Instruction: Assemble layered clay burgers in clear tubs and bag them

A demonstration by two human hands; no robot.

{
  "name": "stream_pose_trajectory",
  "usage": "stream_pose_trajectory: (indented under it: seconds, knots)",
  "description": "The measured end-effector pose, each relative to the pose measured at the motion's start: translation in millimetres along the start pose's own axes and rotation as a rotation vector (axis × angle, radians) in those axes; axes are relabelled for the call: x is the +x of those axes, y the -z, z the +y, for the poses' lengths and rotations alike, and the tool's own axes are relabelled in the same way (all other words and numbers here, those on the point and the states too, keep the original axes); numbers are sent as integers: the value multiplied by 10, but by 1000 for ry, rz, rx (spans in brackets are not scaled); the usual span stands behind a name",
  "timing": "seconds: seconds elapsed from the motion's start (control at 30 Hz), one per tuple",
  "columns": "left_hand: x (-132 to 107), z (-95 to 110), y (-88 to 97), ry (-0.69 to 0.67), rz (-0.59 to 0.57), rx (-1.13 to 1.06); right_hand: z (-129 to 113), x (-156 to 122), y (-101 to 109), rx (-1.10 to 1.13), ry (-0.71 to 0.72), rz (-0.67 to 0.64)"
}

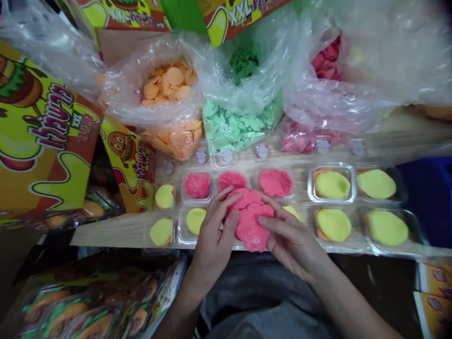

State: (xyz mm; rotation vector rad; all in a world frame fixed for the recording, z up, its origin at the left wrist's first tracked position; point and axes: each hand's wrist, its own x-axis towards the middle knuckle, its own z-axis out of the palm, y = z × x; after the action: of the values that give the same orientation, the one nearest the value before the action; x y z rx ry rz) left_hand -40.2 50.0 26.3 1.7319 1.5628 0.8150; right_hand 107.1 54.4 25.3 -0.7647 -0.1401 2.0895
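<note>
A lumpy **pink dough-like mass** (249, 221) sits at the lower centre of the frame, between the left hand (213, 235) and the right hand (293, 238) and touching both. The fingers (229, 202) of the left hand are spread over its upper left side, with the thumb against its lower left edge. The right hand's fingers lie long and slightly apart across its right side. Neither hand shows a pinch.

The clear plastic trays (332, 183) stand in two rows on the wooden bench (113, 230). Three trays in the back row, just above the hands, hold pink patties (276, 182). All the other trays in view hold yellow-green patties (333, 224), and some of these show orange beneath. The tray under the hands is hidden.

Along the back, open plastic bags hold orange discs (174, 76), mint-green pieces (233, 127) and pink pieces (326, 63). A printed burger-candy carton (45, 136) stands at the left, and packaged burger-shaped sweets (67, 310) lie at the lower left.
</note>
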Motion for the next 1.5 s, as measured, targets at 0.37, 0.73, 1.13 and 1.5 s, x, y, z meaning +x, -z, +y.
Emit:
stream_pose_trajectory:
  seconds: [0.37,0.73,1.13,1.5]
  knots:
    - [127,249,-259,-248,-61,203,-95,47,98,139,230,169]
    - [906,672,-778,90,-165,-557,-946,-299,619,155,682,565]
    - [1127,737,-1507,-500,-302,575,-1151,-847,1009,67,854,768]
    - [970,702,-1509,-742,-256,654,-1189,-796,1105,114,799,730]
